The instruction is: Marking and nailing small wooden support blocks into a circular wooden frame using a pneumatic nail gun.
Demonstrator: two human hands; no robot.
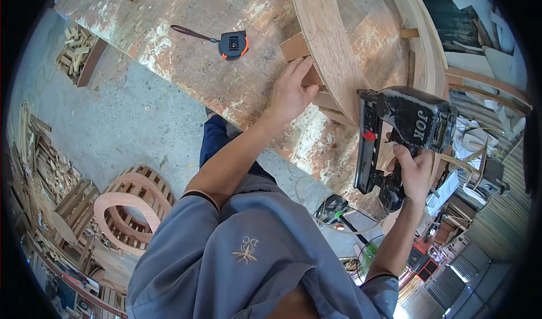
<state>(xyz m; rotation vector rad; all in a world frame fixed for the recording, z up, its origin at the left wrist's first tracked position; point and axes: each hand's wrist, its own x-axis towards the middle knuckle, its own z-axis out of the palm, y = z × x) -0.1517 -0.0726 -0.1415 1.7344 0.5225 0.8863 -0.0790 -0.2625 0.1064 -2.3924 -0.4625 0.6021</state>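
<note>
My right hand (414,173) is wrapped round the handle of a black nail gun (415,113). The gun's nose touches or nearly touches the edge of a curved wooden frame (330,42), whose broad plywood face stands up from the workbench (169,48). At the left side of that frame, my left hand (292,89) grips a small wooden block (295,47), its fingertips against the plywood. Another short wood piece (333,109) shows under the frame beside my left thumb. Part of the block is hidden behind my fingers.
A black and orange tape measure (232,45) with a wrist strap lies left on the bench. Wood offcuts (76,51) are heaped on the floor beyond the bench edge. Oval slatted wooden frames (130,212) stand at lower left. Scrap pieces (491,25) crowd the far right.
</note>
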